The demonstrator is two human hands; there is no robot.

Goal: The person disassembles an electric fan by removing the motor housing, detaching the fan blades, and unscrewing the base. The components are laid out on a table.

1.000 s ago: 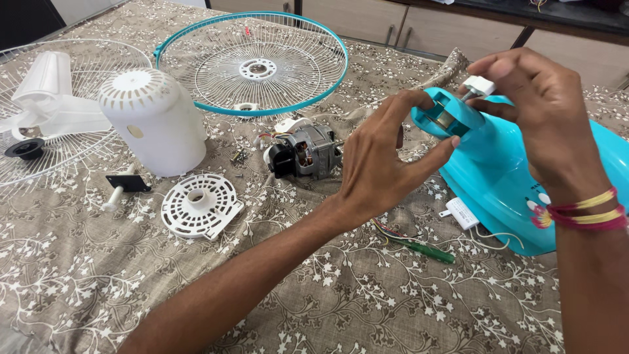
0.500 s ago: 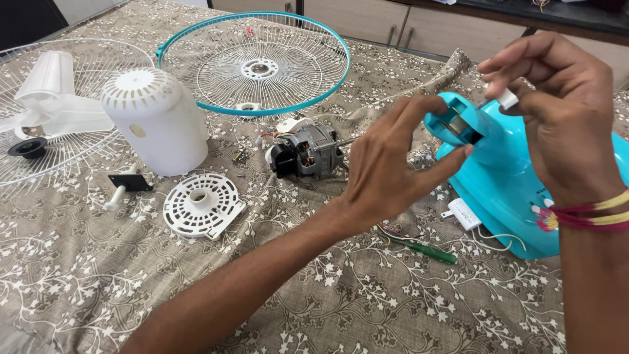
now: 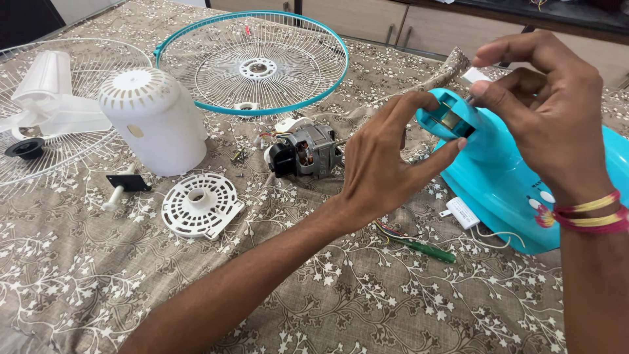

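Observation:
A turquoise fan base (image 3: 504, 190) lies on the patterned cloth at the right, its open neck (image 3: 451, 119) tilted toward me with metal showing inside. My left hand (image 3: 383, 164) grips that neck, thumb and fingers around its rim. My right hand (image 3: 544, 111) hovers just above the neck and pinches a small white plastic piece (image 3: 474, 75) between thumb and forefinger. Red and yellow threads circle my right wrist.
A grey fan motor (image 3: 306, 151) sits left of my left hand. A white motor cover (image 3: 154, 121), round vented plate (image 3: 200, 206), two wire guards (image 3: 255, 62), white blades (image 3: 49, 98), a green screwdriver (image 3: 426, 249), a white switch box (image 3: 463, 213) and loose screws lie around.
My right hand lifted the small white piece off the neck and holds it a little higher. My left hand keeps its grip on the neck, which shifted slightly.

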